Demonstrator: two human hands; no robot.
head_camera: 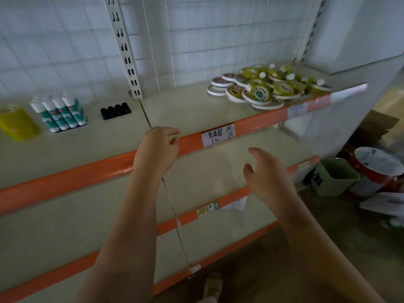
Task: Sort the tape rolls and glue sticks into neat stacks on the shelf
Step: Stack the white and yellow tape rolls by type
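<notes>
Well, both hands hang in front of the shelf (192, 106) with nothing in them: the left hand (158, 147) loose-fingered by the orange edge strip (65, 178), the right hand (265, 171) spread wide, lower and further out. The jumble of tape rolls (260, 90) lies at the shelf's right end, most flat with their holes facing up, a few tipped on edge; white-capped glue sticks (290, 77) seem mixed in, their direction hard to read. I'd worry that grabbing from the pile's front could nudge the rolls nearest the lip over the edge. Four glue sticks (60, 113) stand upright in a row far left, beside a yellow roll (18, 122)
</notes>
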